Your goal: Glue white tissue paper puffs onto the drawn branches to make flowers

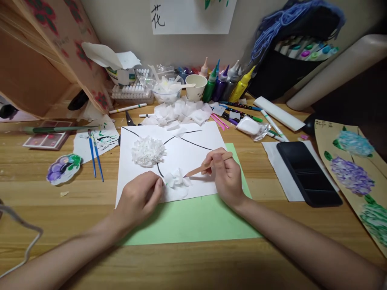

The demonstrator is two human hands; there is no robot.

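My right hand [225, 173] is closed round a brown wooden stick [198, 170]. The stick's tip touches a small cluster of crumpled white paper pieces [177, 178] on the white sheet [193, 139]. Just left of that cluster, my left hand [140, 195] rests on the sheet's lower edge. Its fingers are curled in and the thumb is against them; whatever they hold, if anything, is hidden. A full, ruffled white paper flower [148, 152] sits on the sheet's left part, among black drawn branch lines. Under the sheet lies green paper [196, 221].
Behind the sheet are loose white paper scraps [181, 112], a paper cup [196, 87] and several paint bottles [220, 84]. To the left lie two blue brushes [94, 155] and a paint-stained palette [64, 168]. On the right are a black phone [308, 173] and a flower picture [352, 173].
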